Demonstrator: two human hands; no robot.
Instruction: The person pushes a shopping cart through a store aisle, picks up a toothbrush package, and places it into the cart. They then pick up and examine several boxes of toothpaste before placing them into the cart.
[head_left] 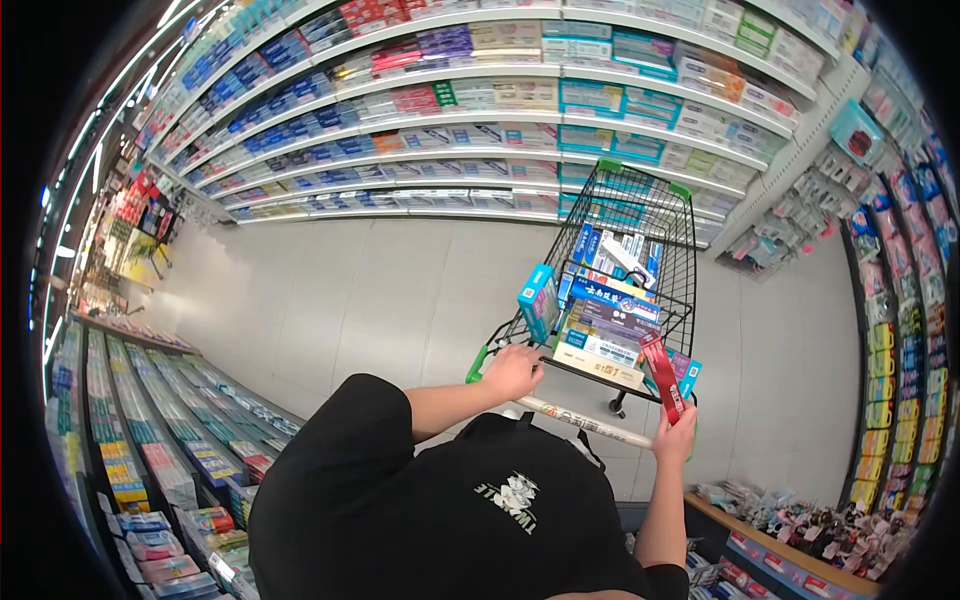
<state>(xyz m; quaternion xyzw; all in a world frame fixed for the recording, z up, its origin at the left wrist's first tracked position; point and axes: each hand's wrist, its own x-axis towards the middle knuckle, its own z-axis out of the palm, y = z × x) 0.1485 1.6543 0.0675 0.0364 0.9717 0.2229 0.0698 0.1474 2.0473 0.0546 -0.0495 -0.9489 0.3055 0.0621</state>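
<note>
A black wire shopping cart (690, 250) with green corners stands in front of me, holding several toothpaste-like boxes in blue, white and purple. My right hand (676, 432) is closed round the lower end of a long red box (661, 372), which is tilted over the cart's near right corner. My left hand (514, 372) rests at the cart's near left edge, by the left end of the white handle bar (585, 422). Its fingers are bent over the rim, and what they grip is too small to make out. A teal box (538, 302) sits at the basket's left side.
Shelves (390, 120) full of boxed goods curve across the far side of the aisle. Slanted shelves of packages (150, 440) are at the left. Racks with hanging packs (880, 380) stand at the right, and a low display (790, 540) is at the lower right.
</note>
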